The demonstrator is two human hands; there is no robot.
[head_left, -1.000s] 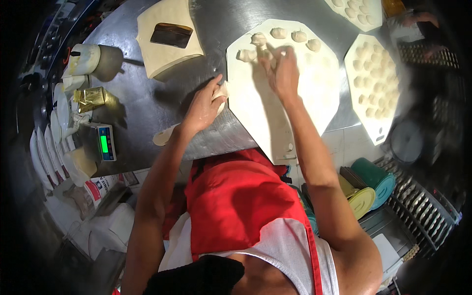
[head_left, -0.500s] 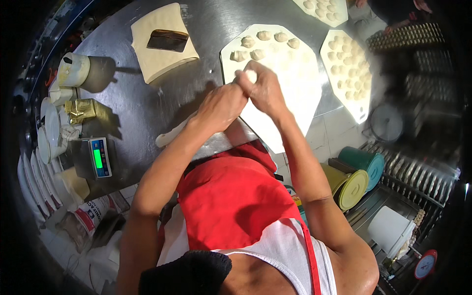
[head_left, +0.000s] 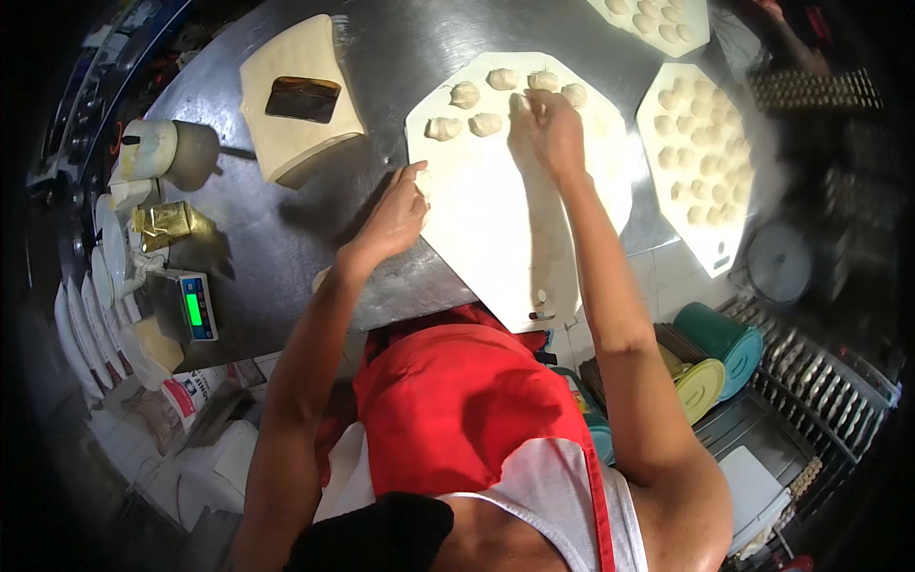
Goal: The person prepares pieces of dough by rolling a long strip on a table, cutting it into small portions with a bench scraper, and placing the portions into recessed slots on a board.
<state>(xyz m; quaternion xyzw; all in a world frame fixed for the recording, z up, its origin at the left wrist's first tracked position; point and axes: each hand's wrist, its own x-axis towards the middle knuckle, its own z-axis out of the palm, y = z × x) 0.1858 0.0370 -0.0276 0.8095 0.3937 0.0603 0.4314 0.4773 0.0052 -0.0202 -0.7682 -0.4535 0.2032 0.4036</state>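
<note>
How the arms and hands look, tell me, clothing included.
The left hand and right hand are ungloved, with no rings or watch visible. The left arm and right arm show no sleeves; a white tank top sits under a red apron with a narrow strap.

We tag dough pieces [head_left: 486, 125] cream, board [head_left: 477, 224] white, dough slab [head_left: 286, 150] pale yellow, block [head_left: 303, 100] dark brown, counter [head_left: 276, 253] silver-grey. We mark apron [head_left: 457, 381] plain red, top [head_left: 543, 467] white, packet [head_left: 164, 223] shiny gold, scale display [head_left: 194, 307] bright green. We note front lid [head_left: 701, 390] yellow, rear lid [head_left: 737, 369] teal.
</note>
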